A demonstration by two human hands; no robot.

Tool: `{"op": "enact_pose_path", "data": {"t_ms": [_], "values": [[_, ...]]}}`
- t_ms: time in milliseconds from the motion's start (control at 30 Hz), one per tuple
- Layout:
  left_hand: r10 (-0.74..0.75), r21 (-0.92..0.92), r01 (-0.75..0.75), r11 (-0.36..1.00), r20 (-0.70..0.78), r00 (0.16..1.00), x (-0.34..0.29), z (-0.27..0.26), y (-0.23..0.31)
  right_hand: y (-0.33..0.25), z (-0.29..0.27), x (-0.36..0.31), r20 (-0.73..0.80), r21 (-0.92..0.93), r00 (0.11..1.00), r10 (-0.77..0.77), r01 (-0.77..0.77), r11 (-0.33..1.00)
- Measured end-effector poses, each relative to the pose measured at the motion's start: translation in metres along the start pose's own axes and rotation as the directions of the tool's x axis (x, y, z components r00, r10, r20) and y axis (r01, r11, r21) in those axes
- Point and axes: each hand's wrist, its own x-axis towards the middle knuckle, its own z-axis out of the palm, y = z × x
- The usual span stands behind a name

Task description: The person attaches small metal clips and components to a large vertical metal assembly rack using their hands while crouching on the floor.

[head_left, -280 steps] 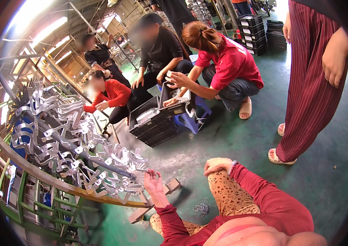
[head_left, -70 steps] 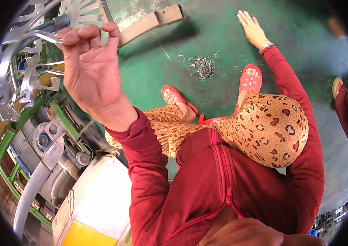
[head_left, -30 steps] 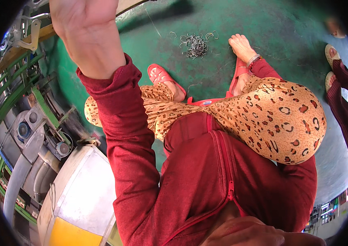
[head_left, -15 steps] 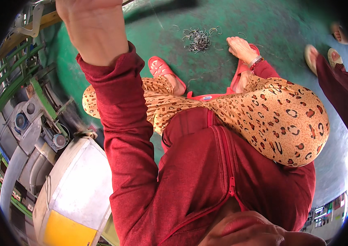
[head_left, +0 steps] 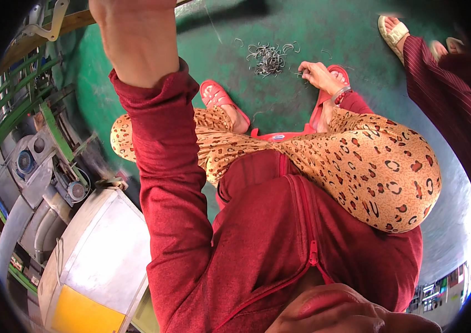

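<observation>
My left hand (head_left: 138, 28) is raised at the upper left; its wrist and palm show, but the fingers are cut off by the picture's top edge. My right hand (head_left: 321, 76) reaches down beside my right foot, low over the green floor. Its fingers point left, partly bent and apart, with nothing clearly held. Just left of them lies a pile of small bent metal wire pieces, like hooks (head_left: 269, 60), with several strays scattered around it.
I sit low on a red plastic stool (head_left: 282, 136), feet in red slippers (head_left: 219, 95). A wooden beam (head_left: 74, 23) with a white bracket (head_left: 53, 26) runs at upper left. Machinery (head_left: 27, 161) and a white-yellow panelled box (head_left: 105, 250) stand left. Another person's legs (head_left: 446, 89) are at right.
My right hand has moved slightly left and its fingers have loosened from a closed shape. My left hand has shifted slightly right. The other person has stepped closer at right.
</observation>
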Motion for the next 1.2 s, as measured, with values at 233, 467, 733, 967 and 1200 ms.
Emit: {"op": "enact_pose_path", "data": {"t_ms": [233,467,733,967,1200], "values": [[0.022,-0.024,-0.024,0.999,-0.090,0.996,-0.011,0.020,-0.002,0.084,0.066,-0.029,-0.882,-0.468,0.399,-0.250,-0.677,0.569],[-0.043,-0.107,0.020,0.994,-0.213,0.976,-0.029,0.040,-0.004,-0.027,-0.011,-0.041,-0.010,-0.050,1.000,-0.007,0.006,0.999],[-0.044,-0.110,0.025,0.994,-0.170,0.984,-0.030,0.034,0.002,-0.042,-0.053,-0.015,-0.035,-0.082,0.999,-0.014,0.011,0.997],[-0.056,-0.137,0.033,0.990,-0.162,0.985,-0.035,0.051,0.005,-0.145,-0.246,-0.015,-0.679,-0.021,0.708,-0.195,0.247,0.969],[-0.079,-0.176,0.049,0.983,-0.166,0.983,-0.039,0.050,0.005,-0.213,-0.344,-0.002,-0.641,-0.664,0.600,-0.478,-0.123,0.737]]}}
